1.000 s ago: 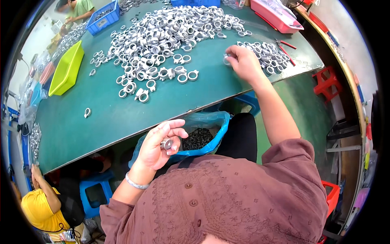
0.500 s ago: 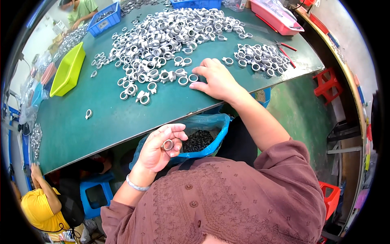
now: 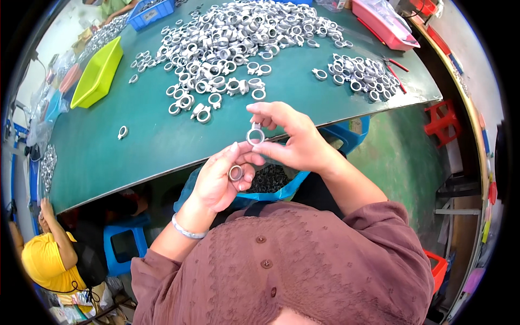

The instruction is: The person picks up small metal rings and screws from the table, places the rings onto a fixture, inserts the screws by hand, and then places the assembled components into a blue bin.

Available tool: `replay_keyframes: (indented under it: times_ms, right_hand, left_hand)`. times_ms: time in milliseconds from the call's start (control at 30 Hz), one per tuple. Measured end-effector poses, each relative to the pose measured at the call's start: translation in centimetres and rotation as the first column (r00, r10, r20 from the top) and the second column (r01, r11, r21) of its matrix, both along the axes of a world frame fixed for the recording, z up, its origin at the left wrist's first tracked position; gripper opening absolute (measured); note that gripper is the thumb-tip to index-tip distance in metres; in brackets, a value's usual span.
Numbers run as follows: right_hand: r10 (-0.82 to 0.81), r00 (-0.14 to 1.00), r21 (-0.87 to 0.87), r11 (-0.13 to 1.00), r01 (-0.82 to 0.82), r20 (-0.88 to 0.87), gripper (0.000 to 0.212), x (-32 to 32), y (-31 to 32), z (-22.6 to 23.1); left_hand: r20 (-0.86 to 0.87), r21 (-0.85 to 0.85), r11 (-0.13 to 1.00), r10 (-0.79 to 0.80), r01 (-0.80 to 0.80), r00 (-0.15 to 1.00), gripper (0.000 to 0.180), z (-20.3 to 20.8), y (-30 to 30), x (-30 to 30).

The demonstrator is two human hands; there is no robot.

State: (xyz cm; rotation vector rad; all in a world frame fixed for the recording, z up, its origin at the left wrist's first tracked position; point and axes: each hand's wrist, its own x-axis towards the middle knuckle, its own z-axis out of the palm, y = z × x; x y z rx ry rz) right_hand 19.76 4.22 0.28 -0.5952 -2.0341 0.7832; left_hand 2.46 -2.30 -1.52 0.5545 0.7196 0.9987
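My right hand (image 3: 300, 138) pinches a silver-grey metal ring (image 3: 255, 136) with a small lug, held upright between thumb and fingers over the table's near edge. Close beneath it, my left hand (image 3: 219, 181) is palm up, its fingertips at the lower rim of that ring. A darker metal ring (image 3: 235, 173) sits among the curled left fingers; whether it is the same kind of part I cannot tell. A large pile of similar lugged rings (image 3: 238, 38) spreads over the green table (image 3: 157, 135). A smaller heap of rings (image 3: 363, 76) lies to its right.
Below the table edge, a blue bag (image 3: 290, 187) holds dark small parts. Red-handled pliers (image 3: 398, 73) lie by the small heap. A yellow-green tray (image 3: 97, 73), a blue bin (image 3: 149, 15) and a pink tray (image 3: 382, 24) stand around. A person in yellow (image 3: 49, 260) sits at left.
My right hand has drawn back from the pile toward my left hand, bringing a ring with it. The left hand has risen slightly, still with the darker ring in its fingers.
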Motion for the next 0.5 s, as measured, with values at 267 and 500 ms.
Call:
replay_keyframes:
  times_ms: [267, 500]
  right_hand:
    - [0.077, 0.996, -0.014, 0.997, -0.077, -0.043, 0.052, -1.6, -1.4, -0.5]
    - [0.172, 0.972, -0.238, 0.949, -0.207, -0.157, 0.048, -1.3, -1.3, -0.5]
  left_hand:
    - [0.149, 0.012, 0.999, -0.046, 0.045, 0.988, 0.039, -0.7, -0.4, -0.9]
    - [0.223, 0.058, 0.997, -0.061, 0.049, 0.973, 0.037, -1.1, -0.6, -1.4]
